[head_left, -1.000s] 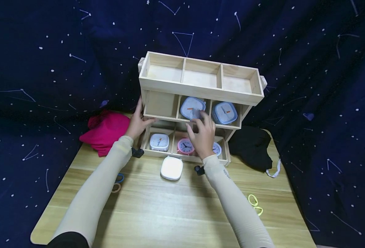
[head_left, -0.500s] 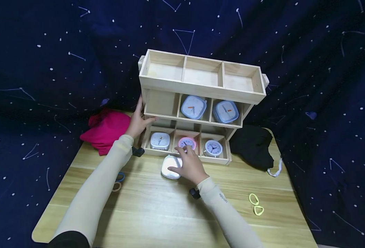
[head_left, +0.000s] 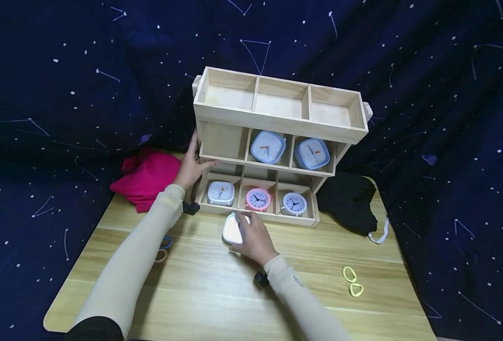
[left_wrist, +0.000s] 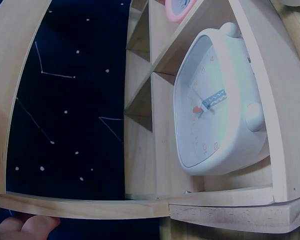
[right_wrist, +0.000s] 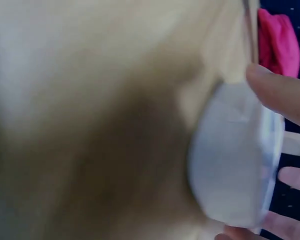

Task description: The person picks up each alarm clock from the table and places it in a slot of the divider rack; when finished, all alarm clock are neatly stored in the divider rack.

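Observation:
My left hand (head_left: 190,170) holds the left side of a tiered wooden shelf (head_left: 277,117), thumb in front and fingers at the outer side. On the table, a white square alarm clock (head_left: 231,231) lies face up, its dial washed out by glare. My right hand (head_left: 254,237) grips this clock from the right. In the right wrist view, thumb and fingers sit at opposite edges of the white clock body (right_wrist: 230,160). Two blue clocks (head_left: 268,147) stand in the middle tier. Below are a white square clock (left_wrist: 215,105), a pink round clock (head_left: 258,199) and a pale round clock (head_left: 294,203).
A magenta cloth bag (head_left: 149,177) lies left of the shelf, a black bag (head_left: 347,201) with a white cord right of it. Yellow rings (head_left: 349,273) lie at the right of the table. A blue ring (head_left: 166,242) and a tan ring (head_left: 161,256) are near my left forearm.
My right hand has come down from the blue clock in the middle compartment to the white clock on the table and taken hold of it. The left hand has stayed on the shelf.

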A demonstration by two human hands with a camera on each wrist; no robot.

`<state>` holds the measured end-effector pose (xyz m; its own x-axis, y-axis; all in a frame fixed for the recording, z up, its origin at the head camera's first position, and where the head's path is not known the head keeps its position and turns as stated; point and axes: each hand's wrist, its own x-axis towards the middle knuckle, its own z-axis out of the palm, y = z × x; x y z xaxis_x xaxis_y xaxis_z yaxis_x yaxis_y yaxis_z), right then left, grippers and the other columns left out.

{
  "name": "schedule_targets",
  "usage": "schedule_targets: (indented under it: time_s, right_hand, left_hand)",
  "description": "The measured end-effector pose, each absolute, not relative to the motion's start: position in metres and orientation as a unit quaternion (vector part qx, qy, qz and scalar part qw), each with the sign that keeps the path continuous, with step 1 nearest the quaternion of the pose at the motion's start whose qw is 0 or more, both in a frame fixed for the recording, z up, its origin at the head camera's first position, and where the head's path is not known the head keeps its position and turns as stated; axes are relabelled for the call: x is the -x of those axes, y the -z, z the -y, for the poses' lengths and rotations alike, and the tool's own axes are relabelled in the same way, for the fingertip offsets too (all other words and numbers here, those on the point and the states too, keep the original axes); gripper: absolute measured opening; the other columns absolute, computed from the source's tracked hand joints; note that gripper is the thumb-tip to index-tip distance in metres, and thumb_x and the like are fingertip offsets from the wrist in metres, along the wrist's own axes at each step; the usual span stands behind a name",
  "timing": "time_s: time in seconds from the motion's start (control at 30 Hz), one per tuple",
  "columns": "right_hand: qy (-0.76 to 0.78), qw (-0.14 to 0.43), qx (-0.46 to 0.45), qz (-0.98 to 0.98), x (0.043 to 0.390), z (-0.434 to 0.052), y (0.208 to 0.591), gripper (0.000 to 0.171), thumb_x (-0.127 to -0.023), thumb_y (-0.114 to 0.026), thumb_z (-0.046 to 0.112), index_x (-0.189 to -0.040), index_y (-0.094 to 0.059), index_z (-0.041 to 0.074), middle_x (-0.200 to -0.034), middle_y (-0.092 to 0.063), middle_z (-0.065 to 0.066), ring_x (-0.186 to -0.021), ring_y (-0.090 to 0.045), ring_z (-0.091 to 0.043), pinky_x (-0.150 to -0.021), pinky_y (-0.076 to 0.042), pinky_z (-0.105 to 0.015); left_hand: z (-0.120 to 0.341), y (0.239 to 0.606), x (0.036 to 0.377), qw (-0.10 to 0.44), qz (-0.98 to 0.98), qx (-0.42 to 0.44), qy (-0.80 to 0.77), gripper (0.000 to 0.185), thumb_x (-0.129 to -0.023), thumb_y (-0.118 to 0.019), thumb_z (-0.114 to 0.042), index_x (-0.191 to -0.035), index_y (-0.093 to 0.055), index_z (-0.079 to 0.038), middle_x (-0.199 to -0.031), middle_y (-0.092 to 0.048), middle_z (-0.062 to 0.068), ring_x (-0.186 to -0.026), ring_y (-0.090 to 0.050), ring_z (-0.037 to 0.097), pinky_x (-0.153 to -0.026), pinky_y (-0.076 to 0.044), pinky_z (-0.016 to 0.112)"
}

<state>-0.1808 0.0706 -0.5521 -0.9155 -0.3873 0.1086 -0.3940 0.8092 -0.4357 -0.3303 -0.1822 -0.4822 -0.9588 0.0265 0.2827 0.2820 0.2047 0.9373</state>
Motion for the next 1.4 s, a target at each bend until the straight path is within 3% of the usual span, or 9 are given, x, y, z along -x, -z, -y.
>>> schedule_targets:
  time_s: [0.33,0.53,0.67,0.87,1.0,1.1,1.23,1.4]
  right_hand:
    - [-0.292,0.024,-0.195,0.936,0.174,-0.069,0.572,0.091,-0.074,-0.1,0.028,-0.149,-0.055,0.005,-0.158,-0.048,-0.02,-0.139,-0.055,-0.041,-0.114,-0.052,-0.054]
    - [-0.284,0.025,-0.21,0.935,0.17,-0.067,0.568,0.095,-0.069,-0.102,0.026,-0.15,-0.055,0.005,-0.155,-0.053,-0.018,-0.139,-0.057,-0.04,-0.114,-0.053,-0.053]
    - [-0.29,0.012,-0.207,0.934,0.167,-0.066,0.564,0.097,-0.067,-0.103,0.029,-0.149,-0.055,0.007,-0.15,-0.058,-0.015,-0.137,-0.059,-0.038,-0.115,-0.052,-0.051]
    - [-0.329,0.011,-0.207,0.921,0.169,-0.066,0.553,0.073,-0.066,-0.103,0.03,-0.122,-0.059,0.011,-0.14,-0.064,-0.013,-0.13,-0.064,-0.036,-0.11,-0.055,-0.051]
    - [-0.346,0.055,-0.235,0.906,0.182,-0.063,0.529,0.067,-0.066,-0.104,0.03,-0.108,-0.055,0.013,-0.135,-0.065,-0.01,-0.129,-0.065,-0.035,-0.106,-0.058,-0.05]
    - [-0.355,0.096,-0.257,0.894,0.194,-0.059,0.503,0.065,-0.067,-0.104,0.028,-0.105,-0.054,0.011,-0.144,-0.063,-0.015,-0.137,-0.06,-0.037,-0.111,-0.055,-0.053]
    - [-0.364,0.158,-0.263,0.88,0.212,-0.053,0.473,0.062,-0.069,-0.102,0.029,-0.106,-0.057,0.009,-0.151,-0.059,-0.019,-0.138,-0.06,-0.039,-0.108,-0.056,-0.057]
    - [-0.373,0.234,-0.253,0.862,0.236,-0.042,0.45,0.064,-0.07,-0.102,0.029,-0.113,-0.06,0.008,-0.153,-0.058,-0.019,-0.139,-0.059,-0.039,-0.109,-0.056,-0.054]
  left_hand:
    - [0.181,0.48,0.331,0.101,0.772,0.095,0.62,0.122,-0.092,-0.083,-0.002,-0.173,0.003,-0.033,-0.181,-0.009,0.008,-0.163,-0.025,0.037,-0.131,-0.032,0.05]
    - [0.181,0.478,0.333,0.094,0.767,0.095,0.627,0.121,-0.092,-0.079,0.005,-0.173,0.006,-0.023,-0.18,-0.011,0.016,-0.162,-0.026,0.041,-0.13,-0.032,0.053]
    - [0.182,0.479,0.332,0.097,0.769,0.094,0.625,0.122,-0.092,-0.081,0.001,-0.173,0.005,-0.025,-0.18,-0.012,0.014,-0.162,-0.029,0.039,-0.13,-0.034,0.052]
    - [0.183,0.48,0.33,0.103,0.77,0.099,0.621,0.123,-0.091,-0.085,-0.005,-0.173,0.002,-0.031,-0.181,-0.013,0.01,-0.162,-0.03,0.037,-0.13,-0.035,0.051]
    - [0.183,0.479,0.33,0.108,0.775,0.101,0.614,0.121,-0.091,-0.085,-0.006,-0.174,0.001,-0.029,-0.181,-0.012,0.008,-0.162,-0.029,0.038,-0.129,-0.035,0.052]
    - [0.183,0.48,0.33,0.111,0.78,0.104,0.607,0.12,-0.091,-0.085,-0.006,-0.174,0.0,-0.027,-0.181,-0.014,0.01,-0.16,-0.031,0.04,-0.128,-0.037,0.054]
    - [0.184,0.482,0.33,0.114,0.782,0.108,0.603,0.12,-0.092,-0.084,-0.004,-0.174,0.0,-0.028,-0.18,-0.017,0.01,-0.16,-0.034,0.039,-0.127,-0.038,0.053]
    - [0.184,0.483,0.331,0.111,0.789,0.102,0.595,0.117,-0.092,-0.08,0.004,-0.174,-0.002,-0.027,-0.18,-0.016,0.013,-0.16,-0.032,0.042,-0.126,-0.039,0.054]
